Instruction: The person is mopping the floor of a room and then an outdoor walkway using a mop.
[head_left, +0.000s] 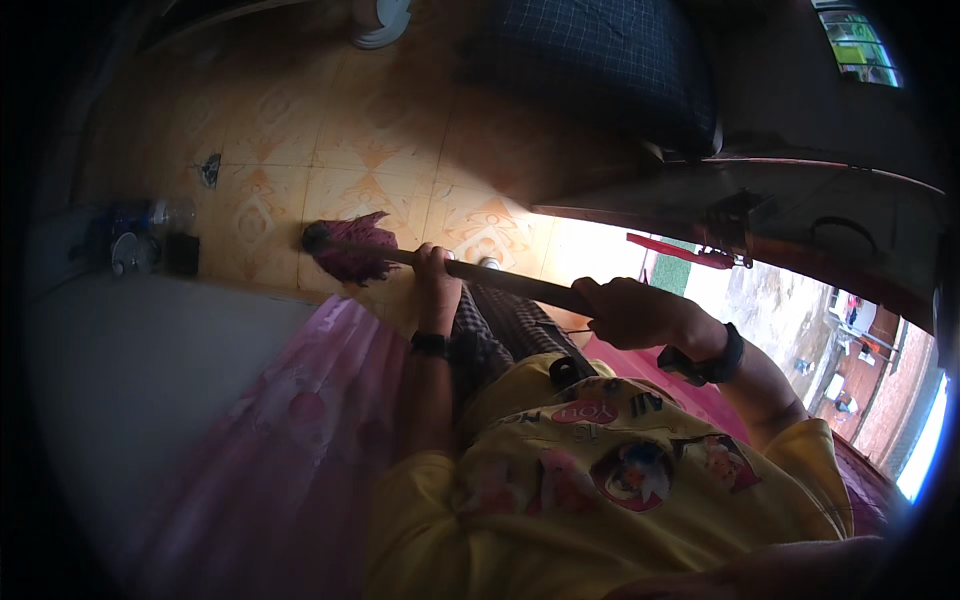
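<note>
A mop handle (517, 285) runs slantwise across the view, with both my hands closed around it. My left hand (436, 276) grips it lower down, nearer the mop head. Farther up, close to the handle's upper end, my right hand (634, 311) is wrapped around it. The dark red cloth mop head (356, 247) lies spread on the patterned tile floor (259, 217), left of my feet. Each wrist wears a dark band. My feet are mostly hidden behind the handle and my left hand.
A pink curtain (307, 420) hangs at the left by a pale wall (180, 352). Plastic bottles (169, 214) stand near the wall. A dark checked cloth (600, 60) covers something at the top. At the right, a doorway with a dark door (795, 217) opens outside. A white object (381, 22) stands at the top.
</note>
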